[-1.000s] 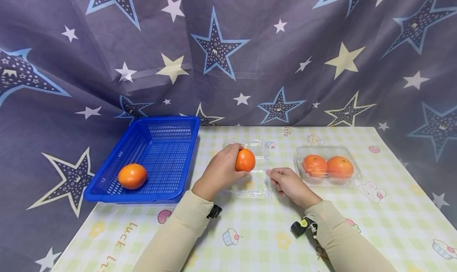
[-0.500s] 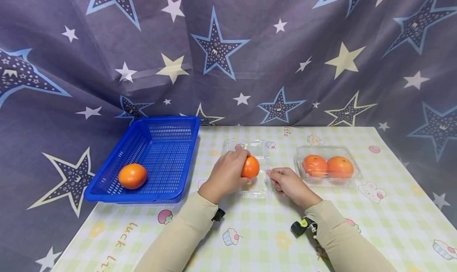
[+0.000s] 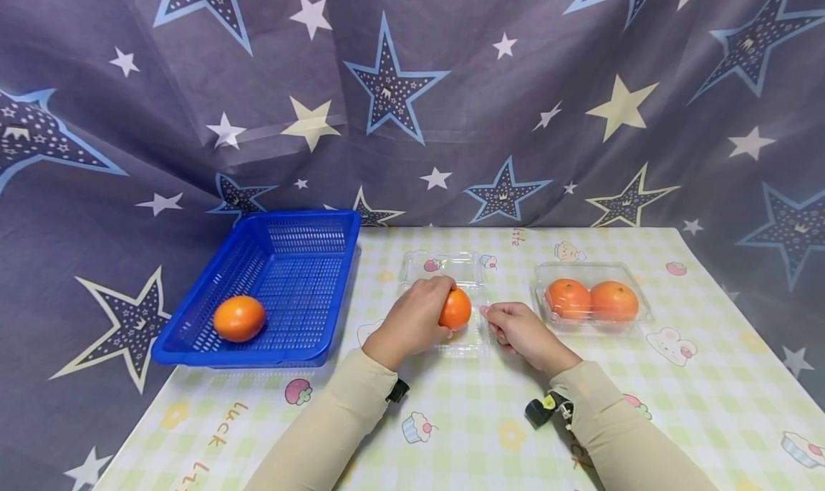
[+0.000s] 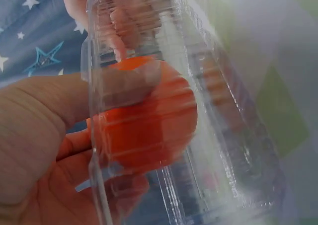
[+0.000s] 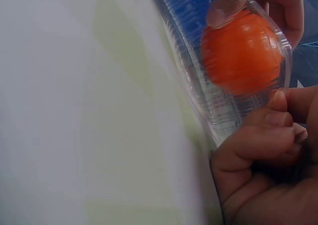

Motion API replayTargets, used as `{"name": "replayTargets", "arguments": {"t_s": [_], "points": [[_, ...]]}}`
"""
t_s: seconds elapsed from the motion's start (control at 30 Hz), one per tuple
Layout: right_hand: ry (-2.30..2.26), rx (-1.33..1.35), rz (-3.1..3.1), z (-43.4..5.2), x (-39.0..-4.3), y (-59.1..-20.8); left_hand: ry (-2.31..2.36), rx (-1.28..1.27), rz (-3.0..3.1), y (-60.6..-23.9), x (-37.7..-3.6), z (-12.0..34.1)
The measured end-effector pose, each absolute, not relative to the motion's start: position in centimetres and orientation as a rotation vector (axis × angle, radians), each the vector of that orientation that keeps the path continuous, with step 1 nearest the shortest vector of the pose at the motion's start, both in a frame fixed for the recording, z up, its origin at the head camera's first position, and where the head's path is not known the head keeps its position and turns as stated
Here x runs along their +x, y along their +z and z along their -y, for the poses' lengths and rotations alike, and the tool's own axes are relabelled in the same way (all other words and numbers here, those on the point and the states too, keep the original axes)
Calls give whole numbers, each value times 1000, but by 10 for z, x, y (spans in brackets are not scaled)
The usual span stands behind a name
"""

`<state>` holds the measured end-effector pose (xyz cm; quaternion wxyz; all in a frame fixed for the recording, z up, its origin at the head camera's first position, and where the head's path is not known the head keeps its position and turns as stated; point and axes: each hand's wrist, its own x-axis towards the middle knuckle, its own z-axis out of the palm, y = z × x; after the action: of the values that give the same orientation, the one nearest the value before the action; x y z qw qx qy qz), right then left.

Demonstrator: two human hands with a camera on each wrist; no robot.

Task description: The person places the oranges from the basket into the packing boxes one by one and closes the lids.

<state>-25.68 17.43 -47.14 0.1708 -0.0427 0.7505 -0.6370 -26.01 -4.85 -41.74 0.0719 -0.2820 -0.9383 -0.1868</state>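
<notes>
My left hand (image 3: 412, 318) holds a smooth, round orange fruit (image 3: 456, 310) inside the open clear plastic clamshell box (image 3: 467, 349). In the left wrist view, thumb and fingers wrap that fruit (image 4: 154, 125) behind the see-through wall. Beside the box, my right hand (image 3: 525, 333) pinches its right rim between thumb and curled index finger; the right wrist view has this pinch close to the fruit (image 5: 243, 56). The lid (image 3: 445, 268) lies folded back, away from me. Whether the fruit touches the box floor, I cannot tell.
A blue plastic basket (image 3: 335, 333) at the left contains one more orange fruit (image 3: 239, 318). On the right stands a closed clear box (image 3: 586, 270) with two orange fruits (image 3: 614, 302) in it. A starry curtain (image 3: 412, 169) hangs behind the checked tablecloth (image 3: 464, 434).
My left hand has moved the fruit slightly right and towards me, lower into the box. The right hand has kept its place on the rim.
</notes>
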Motion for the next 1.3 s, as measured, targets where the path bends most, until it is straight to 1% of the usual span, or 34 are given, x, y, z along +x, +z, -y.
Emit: {"name": "replayTargets", "arguments": {"t_s": [0.53,1.3], "points": [[-1800,-155,-2138,-174,-256,-471,-370,-844,2792,-424,-257,45],[-1794,-148,-2141,-174,-255,-471,-357,-813,2802,-428,-257,44]]}}
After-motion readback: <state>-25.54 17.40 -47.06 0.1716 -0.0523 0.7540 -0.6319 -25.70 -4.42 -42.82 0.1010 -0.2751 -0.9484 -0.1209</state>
